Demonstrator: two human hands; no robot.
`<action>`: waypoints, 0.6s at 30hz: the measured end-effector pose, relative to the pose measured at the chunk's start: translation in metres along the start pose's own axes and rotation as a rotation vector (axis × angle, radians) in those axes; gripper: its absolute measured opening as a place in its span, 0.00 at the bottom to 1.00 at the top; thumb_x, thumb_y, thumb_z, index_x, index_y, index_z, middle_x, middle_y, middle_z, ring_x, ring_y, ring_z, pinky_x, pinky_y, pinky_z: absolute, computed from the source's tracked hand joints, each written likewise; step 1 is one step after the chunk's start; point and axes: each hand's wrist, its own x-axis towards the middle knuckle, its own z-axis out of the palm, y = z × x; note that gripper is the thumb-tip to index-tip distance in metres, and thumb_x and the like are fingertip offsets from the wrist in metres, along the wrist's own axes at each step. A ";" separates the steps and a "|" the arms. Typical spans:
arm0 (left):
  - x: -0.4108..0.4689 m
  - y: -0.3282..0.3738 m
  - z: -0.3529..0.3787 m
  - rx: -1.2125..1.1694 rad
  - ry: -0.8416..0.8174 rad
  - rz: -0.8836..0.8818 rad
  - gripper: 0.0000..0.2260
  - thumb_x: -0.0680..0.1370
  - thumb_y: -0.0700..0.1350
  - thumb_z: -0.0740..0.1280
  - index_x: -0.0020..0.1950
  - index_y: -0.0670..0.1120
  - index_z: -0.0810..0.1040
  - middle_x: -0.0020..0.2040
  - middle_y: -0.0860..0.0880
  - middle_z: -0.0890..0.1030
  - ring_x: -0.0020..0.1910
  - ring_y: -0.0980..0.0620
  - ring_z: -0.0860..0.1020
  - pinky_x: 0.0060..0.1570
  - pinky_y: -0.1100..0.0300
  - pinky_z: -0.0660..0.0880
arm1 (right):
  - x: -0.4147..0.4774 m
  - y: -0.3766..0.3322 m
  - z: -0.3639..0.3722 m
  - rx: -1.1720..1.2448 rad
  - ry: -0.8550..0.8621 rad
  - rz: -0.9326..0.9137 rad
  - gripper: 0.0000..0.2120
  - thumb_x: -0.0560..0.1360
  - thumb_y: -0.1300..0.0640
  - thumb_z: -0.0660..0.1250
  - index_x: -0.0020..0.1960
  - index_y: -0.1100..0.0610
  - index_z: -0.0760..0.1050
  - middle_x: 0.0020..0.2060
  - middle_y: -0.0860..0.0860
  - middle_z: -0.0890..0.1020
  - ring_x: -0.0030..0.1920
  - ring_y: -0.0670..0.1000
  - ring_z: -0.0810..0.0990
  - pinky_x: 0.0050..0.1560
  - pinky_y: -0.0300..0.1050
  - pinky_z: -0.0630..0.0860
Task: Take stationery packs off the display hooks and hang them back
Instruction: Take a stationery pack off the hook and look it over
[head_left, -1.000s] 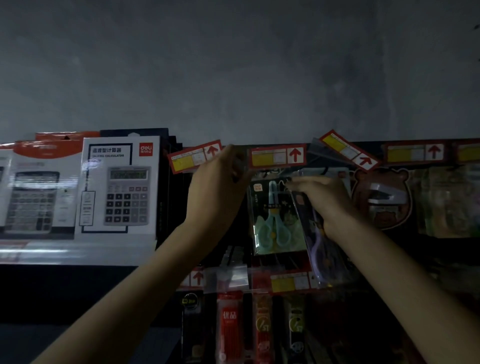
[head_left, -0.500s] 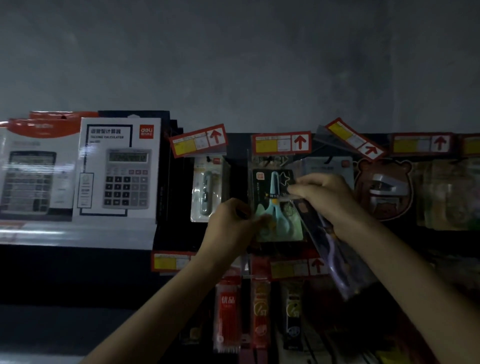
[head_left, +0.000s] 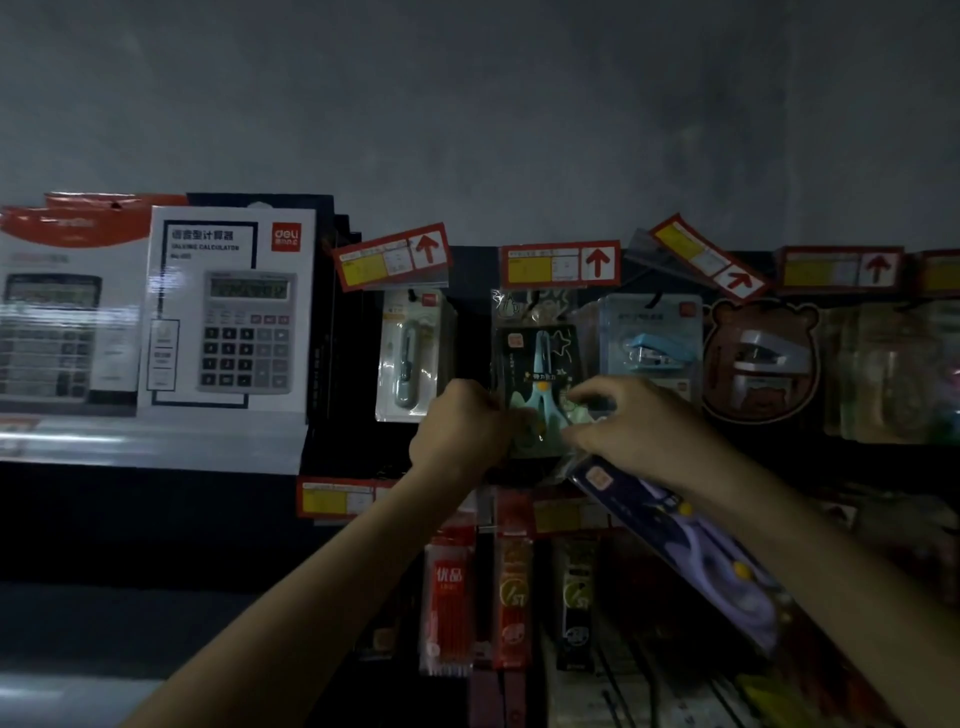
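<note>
A black pack of light-green scissors (head_left: 537, 364) hangs on a display hook under a red price tag (head_left: 560, 263). My left hand (head_left: 460, 426) grips the pack's lower left edge with curled fingers. My right hand (head_left: 631, 423) touches the pack's lower right corner with its fingertips and also holds a second pack of purple scissors (head_left: 691, 551), which slants down to the right under the wrist. Both hands hide the bottom of the hanging pack.
On neighbouring hooks hang a clipper pack (head_left: 413, 353), a blue stapler pack (head_left: 649, 343) and a bear-shaped stapler pack (head_left: 761, 358). Boxed calculators (head_left: 228, 306) stand on a shelf at left. Red refill packs (head_left: 449, 597) hang on the row below.
My left hand came down from the price tag to the green scissors pack's lower left edge. My right hand dropped lower with the purple pack, uncovering the blue stapler pack.
</note>
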 end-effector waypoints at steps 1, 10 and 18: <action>0.001 0.000 0.001 0.021 0.004 0.000 0.15 0.73 0.59 0.77 0.45 0.48 0.81 0.40 0.49 0.85 0.40 0.48 0.85 0.47 0.42 0.84 | 0.003 -0.001 0.001 -0.006 0.001 -0.003 0.21 0.76 0.45 0.72 0.68 0.41 0.76 0.64 0.50 0.81 0.53 0.57 0.83 0.55 0.57 0.81; 0.005 -0.007 0.004 0.082 -0.038 -0.005 0.13 0.75 0.56 0.76 0.49 0.48 0.81 0.43 0.47 0.85 0.43 0.45 0.85 0.48 0.40 0.84 | 0.008 0.012 0.007 0.068 0.011 -0.023 0.12 0.79 0.46 0.70 0.61 0.45 0.82 0.58 0.46 0.83 0.47 0.49 0.81 0.49 0.49 0.77; -0.058 -0.004 -0.026 -0.034 0.041 0.172 0.25 0.74 0.70 0.66 0.62 0.54 0.78 0.50 0.55 0.85 0.46 0.57 0.84 0.48 0.47 0.84 | -0.008 0.015 0.022 0.458 0.292 -0.078 0.04 0.80 0.51 0.68 0.54 0.43 0.79 0.32 0.59 0.80 0.29 0.57 0.73 0.30 0.52 0.67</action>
